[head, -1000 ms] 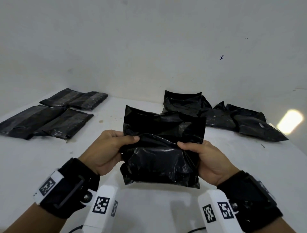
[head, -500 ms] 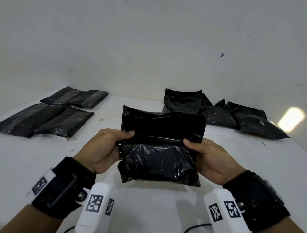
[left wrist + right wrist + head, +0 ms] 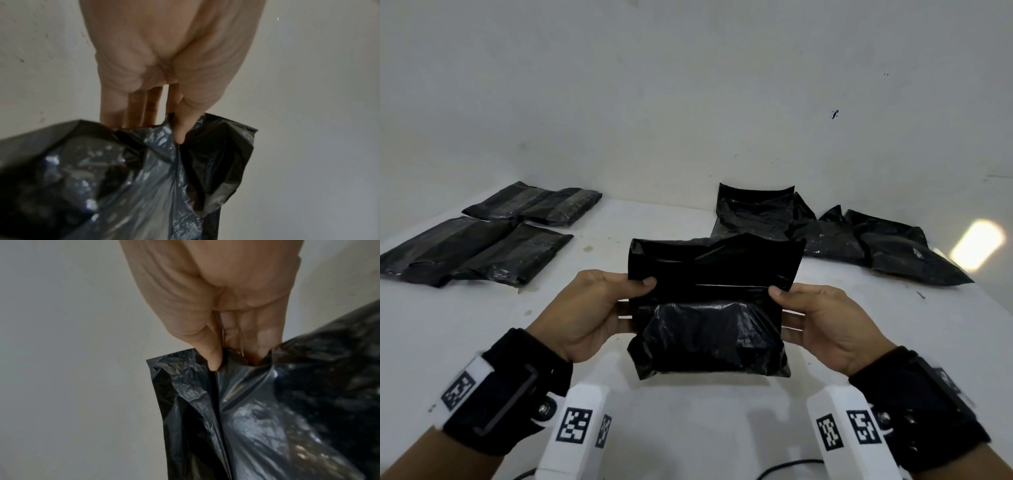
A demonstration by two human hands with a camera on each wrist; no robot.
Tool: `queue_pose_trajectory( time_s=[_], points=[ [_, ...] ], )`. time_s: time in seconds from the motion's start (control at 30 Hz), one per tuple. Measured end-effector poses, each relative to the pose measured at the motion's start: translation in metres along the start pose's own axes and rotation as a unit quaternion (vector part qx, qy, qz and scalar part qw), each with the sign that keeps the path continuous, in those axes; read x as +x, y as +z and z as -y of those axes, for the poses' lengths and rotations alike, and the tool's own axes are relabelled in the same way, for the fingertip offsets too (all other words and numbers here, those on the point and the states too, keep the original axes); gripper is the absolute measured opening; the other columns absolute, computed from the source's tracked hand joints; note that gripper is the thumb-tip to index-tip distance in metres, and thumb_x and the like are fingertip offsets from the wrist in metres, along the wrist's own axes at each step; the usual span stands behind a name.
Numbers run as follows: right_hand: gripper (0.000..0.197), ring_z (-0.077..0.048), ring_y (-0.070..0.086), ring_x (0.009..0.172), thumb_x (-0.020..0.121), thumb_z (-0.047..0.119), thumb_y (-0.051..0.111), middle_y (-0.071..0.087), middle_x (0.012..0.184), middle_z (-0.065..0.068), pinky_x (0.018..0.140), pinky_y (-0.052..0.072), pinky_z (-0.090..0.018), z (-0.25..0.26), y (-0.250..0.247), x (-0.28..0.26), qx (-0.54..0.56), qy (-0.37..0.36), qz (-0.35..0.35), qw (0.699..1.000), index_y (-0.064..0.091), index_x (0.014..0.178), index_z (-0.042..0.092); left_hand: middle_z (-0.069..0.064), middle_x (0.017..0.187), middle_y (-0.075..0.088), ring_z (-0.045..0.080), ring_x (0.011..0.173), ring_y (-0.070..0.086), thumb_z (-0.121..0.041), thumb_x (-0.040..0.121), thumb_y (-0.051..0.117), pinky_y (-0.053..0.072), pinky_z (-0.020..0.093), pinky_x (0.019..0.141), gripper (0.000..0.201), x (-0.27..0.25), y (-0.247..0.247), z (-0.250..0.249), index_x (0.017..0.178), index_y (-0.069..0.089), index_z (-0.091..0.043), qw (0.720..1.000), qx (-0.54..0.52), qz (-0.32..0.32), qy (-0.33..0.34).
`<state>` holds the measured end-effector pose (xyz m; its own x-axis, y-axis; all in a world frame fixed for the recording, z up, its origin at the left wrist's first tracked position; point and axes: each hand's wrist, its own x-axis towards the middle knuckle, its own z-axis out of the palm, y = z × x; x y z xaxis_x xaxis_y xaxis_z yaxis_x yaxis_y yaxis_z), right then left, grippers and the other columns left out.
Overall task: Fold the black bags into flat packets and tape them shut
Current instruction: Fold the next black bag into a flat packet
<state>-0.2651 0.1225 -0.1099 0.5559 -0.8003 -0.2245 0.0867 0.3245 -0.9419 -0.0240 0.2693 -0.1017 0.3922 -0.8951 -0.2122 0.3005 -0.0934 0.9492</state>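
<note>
I hold a filled black bag [image 3: 709,325] above the white table [image 3: 465,325], in front of my chest. My left hand [image 3: 599,305] pinches its left edge, thumb on the near face and fingers behind. My right hand [image 3: 822,315] pinches the right edge the same way. The bag's empty top flap [image 3: 715,263] stands up above a crease that runs between my thumbs. The left wrist view has my thumb [image 3: 185,123] pressed into the crumpled plastic of the black bag [image 3: 133,178]. In the right wrist view my thumb [image 3: 211,353] sits at the fold of the black bag [image 3: 257,418].
Several flat taped black packets [image 3: 482,240] lie at the table's left. A heap of unfolded black bags [image 3: 842,236] lies at the back right, against the white wall. A bright light patch [image 3: 976,243] falls at the far right. Wrist camera mounts [image 3: 578,431] jut below my hands.
The top flap has been straightened and pulled taut, a sharp crease forming between my thumbs. Both hands shifted slightly outward along the bag's edges.
</note>
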Motion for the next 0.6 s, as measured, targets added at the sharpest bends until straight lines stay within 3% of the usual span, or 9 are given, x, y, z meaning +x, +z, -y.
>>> queue_pose_trajectory(
  time_s=[0.17, 0.4, 0.47, 0.53, 0.6],
  points=[
    [0.045, -0.029, 0.066, 0.082, 0.069, 0.016, 0.075, 0.073, 0.102, -0.019, 0.075, 0.055, -0.037, -0.004, -0.004, 0.001, -0.030, 0.001, -0.011, 0.999, 0.069, 0.106, -0.008, 0.022, 0.095, 0.072, 0.023, 0.070, 0.068, -0.008, 0.069, 0.071, 0.058, 0.031, 0.059, 0.033, 0.005, -0.005, 0.004, 0.094, 0.070, 0.013, 0.999, -0.023, -0.024, 0.015],
    [0.050, -0.033, 0.057, 0.081, 0.070, 0.015, 0.075, 0.068, 0.097, -0.024, 0.063, 0.056, -0.031, -0.009, -0.004, 0.003, -0.037, -0.035, 0.007, 0.999, 0.061, 0.105, -0.019, 0.018, 0.085, 0.070, 0.019, 0.060, 0.066, -0.010, 0.067, 0.071, 0.057, 0.029, 0.056, 0.028, 0.011, -0.012, 0.005, 0.089, 0.071, 0.009, 0.998, -0.017, -0.025, 0.047],
    [0.041, -0.030, 0.063, 0.074, 0.067, 0.017, 0.078, 0.070, 0.096, -0.025, 0.065, 0.057, -0.033, -0.011, -0.006, 0.004, -0.050, -0.048, 0.013, 0.998, 0.069, 0.096, -0.011, 0.022, 0.090, 0.072, 0.023, 0.064, 0.068, -0.013, 0.067, 0.074, 0.059, 0.030, 0.060, 0.029, 0.011, -0.016, 0.006, 0.087, 0.074, 0.008, 0.998, 0.001, -0.016, 0.056],
    [0.033, -0.029, 0.066, 0.074, 0.062, 0.021, 0.080, 0.072, 0.097, -0.025, 0.066, 0.057, -0.033, -0.014, -0.007, 0.003, -0.061, -0.060, 0.026, 0.996, 0.077, 0.087, 0.001, 0.023, 0.097, 0.073, 0.025, 0.068, 0.071, -0.018, 0.061, 0.081, 0.059, 0.031, 0.060, 0.036, 0.008, -0.020, 0.007, 0.088, 0.075, 0.006, 0.998, 0.016, -0.002, 0.066],
    [0.037, -0.029, 0.069, 0.077, 0.061, 0.020, 0.079, 0.072, 0.100, -0.026, 0.066, 0.058, -0.034, -0.017, -0.009, 0.002, -0.059, -0.072, 0.041, 0.995, 0.076, 0.090, -0.003, 0.023, 0.098, 0.073, 0.025, 0.072, 0.072, -0.031, 0.049, 0.093, 0.058, 0.032, 0.061, 0.056, 0.006, -0.024, 0.010, 0.091, 0.076, 0.003, 0.996, 0.037, 0.017, 0.080]
  ],
)
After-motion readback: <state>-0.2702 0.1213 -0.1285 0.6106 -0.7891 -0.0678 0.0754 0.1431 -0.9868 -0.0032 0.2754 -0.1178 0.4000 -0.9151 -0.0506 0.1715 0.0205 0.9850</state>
